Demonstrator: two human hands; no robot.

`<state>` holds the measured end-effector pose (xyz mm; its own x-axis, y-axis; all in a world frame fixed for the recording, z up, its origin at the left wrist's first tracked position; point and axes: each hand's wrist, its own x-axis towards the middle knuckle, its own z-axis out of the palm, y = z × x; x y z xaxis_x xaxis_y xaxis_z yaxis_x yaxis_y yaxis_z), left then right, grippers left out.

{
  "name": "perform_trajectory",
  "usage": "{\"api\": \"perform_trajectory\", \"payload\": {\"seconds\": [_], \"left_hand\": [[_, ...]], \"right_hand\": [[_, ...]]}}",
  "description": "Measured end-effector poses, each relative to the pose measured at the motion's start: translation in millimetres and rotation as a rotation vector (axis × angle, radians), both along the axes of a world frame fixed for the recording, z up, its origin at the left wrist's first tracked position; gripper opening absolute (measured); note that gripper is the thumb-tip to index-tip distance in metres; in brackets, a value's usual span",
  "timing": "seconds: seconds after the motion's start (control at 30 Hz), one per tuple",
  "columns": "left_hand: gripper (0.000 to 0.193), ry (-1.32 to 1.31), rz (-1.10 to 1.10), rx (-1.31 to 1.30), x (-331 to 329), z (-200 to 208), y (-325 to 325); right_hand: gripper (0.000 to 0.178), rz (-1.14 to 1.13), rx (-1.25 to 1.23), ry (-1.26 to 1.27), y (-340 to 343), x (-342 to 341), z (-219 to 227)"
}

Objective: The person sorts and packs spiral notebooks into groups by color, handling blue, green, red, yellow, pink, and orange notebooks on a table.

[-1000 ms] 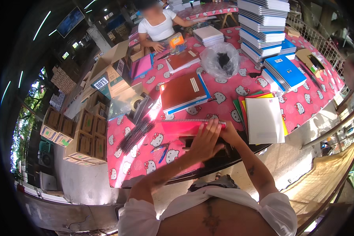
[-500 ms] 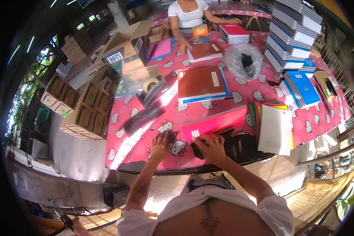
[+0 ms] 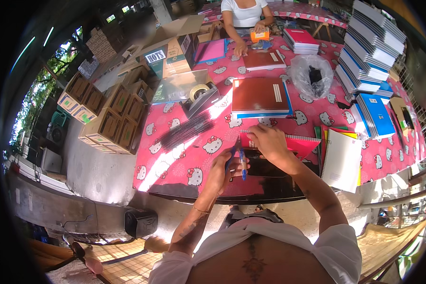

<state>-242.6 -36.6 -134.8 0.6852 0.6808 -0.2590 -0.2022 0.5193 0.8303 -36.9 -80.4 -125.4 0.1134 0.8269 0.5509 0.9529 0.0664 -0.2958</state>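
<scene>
My left hand (image 3: 218, 173) is closed around blue-handled pliers (image 3: 243, 163), their dark jaws pointing up at the left end of a pink spiral notebook (image 3: 305, 147). My right hand (image 3: 273, 147) grips that notebook's coiled edge near the jaws, its fingertips pinched on the corner. The notebook lies tilted at the table's near side, partly covered by my right hand and forearm. Left of the pliers, a bundle of black spiral coils (image 3: 187, 130) rests on the pink patterned tablecloth (image 3: 194, 175).
Beyond the notebook lies a brown notebook stack (image 3: 258, 94), with a tape dispenser (image 3: 199, 99) to its left. White and coloured notebooks (image 3: 341, 158) sit at right, below tall notebook stacks (image 3: 369, 52). A plastic bag (image 3: 311, 78) stands behind. Across the table, a person (image 3: 245, 14) holds an orange box (image 3: 260, 35).
My left hand has picked up the pliers from the table and brought them to the notebook. My right hand has shifted to the coil's end. The person opposite now touches the orange box.
</scene>
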Motion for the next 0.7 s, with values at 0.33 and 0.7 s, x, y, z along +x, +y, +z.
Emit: {"api": "perform_trajectory", "payload": {"seconds": [0.33,0.7], "left_hand": [[0.033,0.023,-0.060,-0.029,10,2,15],[0.036,0.835,-0.130,1.549,-63,-103,76]], "right_hand": [[0.016,0.023,0.029,0.051,0,-1,0],[0.025,-0.202,0.170,0.210,-97,103,15]]}}
